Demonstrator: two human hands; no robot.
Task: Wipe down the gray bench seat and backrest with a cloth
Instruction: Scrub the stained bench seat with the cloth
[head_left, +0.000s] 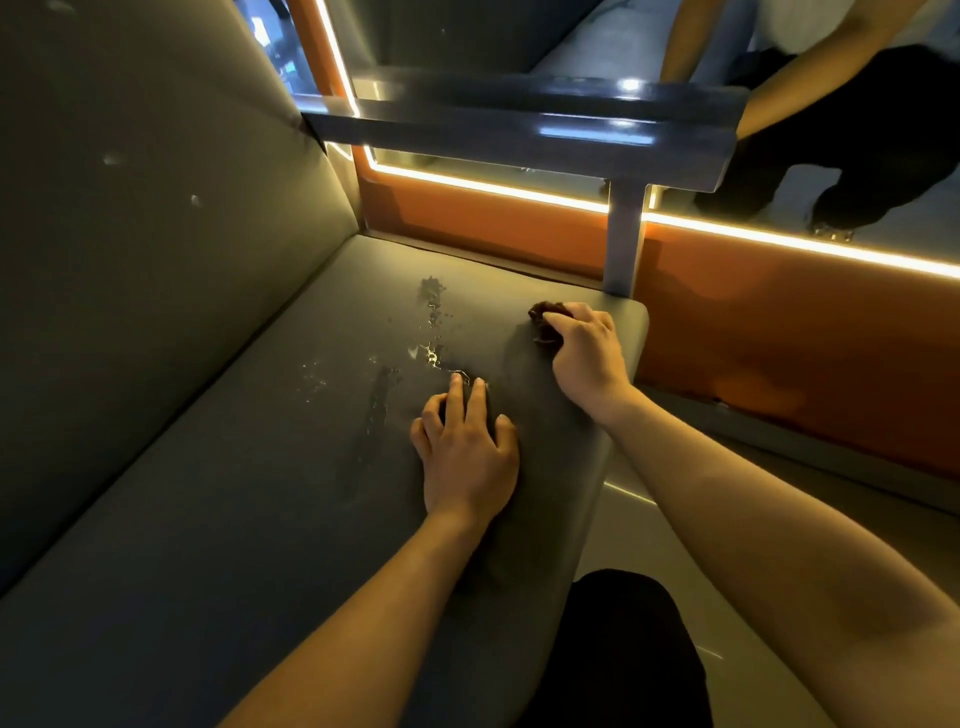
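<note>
The gray bench seat (249, 493) stretches from the lower left to the far right corner, with the gray backrest (145, 218) rising on the left. Wet streaks and droplets (431, 332) glisten on the seat's middle. My right hand (584, 353) grips a small dark bunched cloth (545, 319) and presses it on the seat near the far right corner. My left hand (467, 441) rests flat on the seat beside the wet patch, fingers spread and straight.
A metal armrest rail (545, 124) on a post (623, 244) closes the seat's far end. Behind it runs an orange panel (753, 322) with a lit strip. A mirrored surface above reflects a person. The floor (649, 540) lies right of the seat.
</note>
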